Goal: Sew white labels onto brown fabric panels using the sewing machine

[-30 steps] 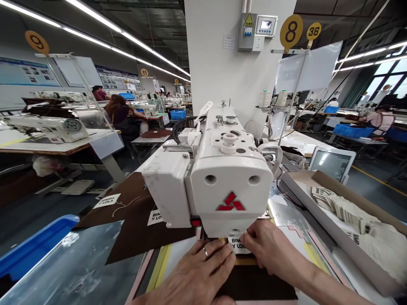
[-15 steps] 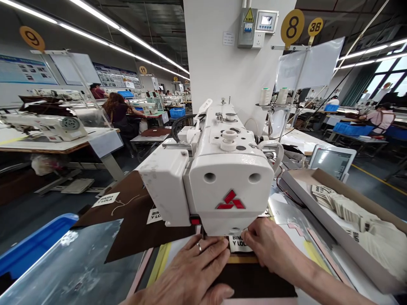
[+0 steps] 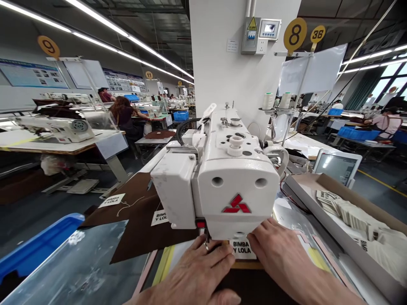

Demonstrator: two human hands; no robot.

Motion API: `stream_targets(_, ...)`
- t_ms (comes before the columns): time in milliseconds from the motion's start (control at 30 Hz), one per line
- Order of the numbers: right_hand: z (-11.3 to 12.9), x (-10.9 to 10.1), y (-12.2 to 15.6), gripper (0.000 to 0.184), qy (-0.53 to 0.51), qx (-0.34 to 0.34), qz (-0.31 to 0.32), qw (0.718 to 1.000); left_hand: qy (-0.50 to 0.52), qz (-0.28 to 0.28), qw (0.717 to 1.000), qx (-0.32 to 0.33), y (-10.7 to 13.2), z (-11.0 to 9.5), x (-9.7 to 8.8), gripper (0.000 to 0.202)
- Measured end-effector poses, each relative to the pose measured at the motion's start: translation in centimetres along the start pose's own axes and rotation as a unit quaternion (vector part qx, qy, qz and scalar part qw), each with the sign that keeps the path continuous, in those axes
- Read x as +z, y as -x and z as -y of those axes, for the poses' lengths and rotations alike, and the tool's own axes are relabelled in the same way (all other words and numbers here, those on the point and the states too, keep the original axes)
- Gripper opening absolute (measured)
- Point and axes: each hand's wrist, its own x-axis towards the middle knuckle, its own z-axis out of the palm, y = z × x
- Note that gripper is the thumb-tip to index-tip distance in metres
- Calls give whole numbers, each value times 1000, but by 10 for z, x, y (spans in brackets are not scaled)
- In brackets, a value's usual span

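Observation:
A white label point(image 3: 242, 249) printed BIMBA Y LOLA lies under the head of a white sewing machine point(image 3: 237, 190), on dark brown fabric point(image 3: 251, 281). My left hand point(image 3: 203, 264), with a ring on one finger, rests flat and open beside the label's left edge, fingertips close below the needle area. Against the label's right edge lies my right hand point(image 3: 275, 250), its fingers laid down and pressing; some fingertips are hidden by the machine head. Further left, brown fabric point(image 3: 133, 241) carries two more labels, one of them point(image 3: 110, 200) beside a loose thread.
An open cardboard box point(image 3: 295, 197) at the right holds stacks of labels point(image 3: 352, 216). Behind it stands a tablet-like screen point(image 3: 338, 165). At the lower left is a blue bin point(image 3: 41, 241) beside a clear plastic sheet point(image 3: 82, 262). Other people sit at machines farther back.
My right hand has flattened from a pinch at the label's edge, and more of the label shows. My left hand stays beside it. The whole view has shifted slightly.

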Motion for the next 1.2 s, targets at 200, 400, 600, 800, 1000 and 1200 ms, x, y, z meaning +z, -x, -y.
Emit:
stream_targets(200, -13, 25, 11, 26, -4, -277, -91, 957, 89, -10, 996, -5, 3, -2, 2, 56)
stream_targets(400, -17, 33, 12, 31, 5, -285, -89, 954, 106, -34, 994, -9, 9, 6, 13, 66)
stream_targets(600, -11, 22, 17, 32, 27, -266, -77, 960, 80, -38, 996, 4, 13, 7, 9, 59)
stream_targets(800, -5, 10, 21, 40, 32, -232, -39, 971, 4, -88, 995, 37, 28, 22, 3, 78)
stream_targets(1000, -5, 3, 20, 42, 2, -228, 13, 973, -2, -64, 997, 46, 22, 25, 5, 72)
stream_targets(1200, -2, -3, 12, 47, 4, -221, 45, 974, 42, -51, 997, 38, 9, 29, 8, 70)
